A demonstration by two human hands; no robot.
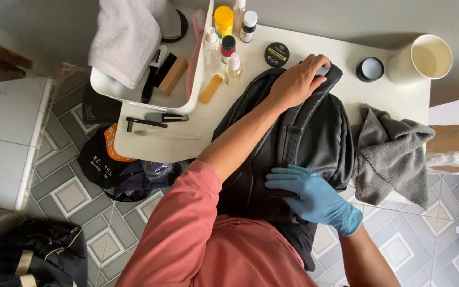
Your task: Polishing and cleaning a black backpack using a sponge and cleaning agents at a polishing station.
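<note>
A: Entry, head view. We have the black backpack (314, 138) lying on the white table (150, 143), its top end pointing away from us, its lower end hanging over the near edge toward our lap.

B: Hands?

A: Our left hand (298, 79), bare, is curled over the top of the pack, fingers bent and pressing a small blue-grey thing we cannot identify; it is mostly hidden under the fingers. Our right hand (314, 199), in a blue glove, lies flat and spread on the lower front panel, holding nothing.

B: Step in hand, as we judge it?

A: Rubbing or wiping the top of the pack while the gloved hand steadies it. Judgement only.

B: Next move calls for?

A: Firm downward hold from the right hand so the pack does not slide off the edge, and short strokes along the top seam.

B: Condition of the pack?

A: Matte black fabric, soft and creased, a webbing strap running down the middle. No stains that we can make out.

B: Nearby?

A: Grey cloth (391, 154) touching its right side; small black tin (277, 54) just beyond the top.
</note>
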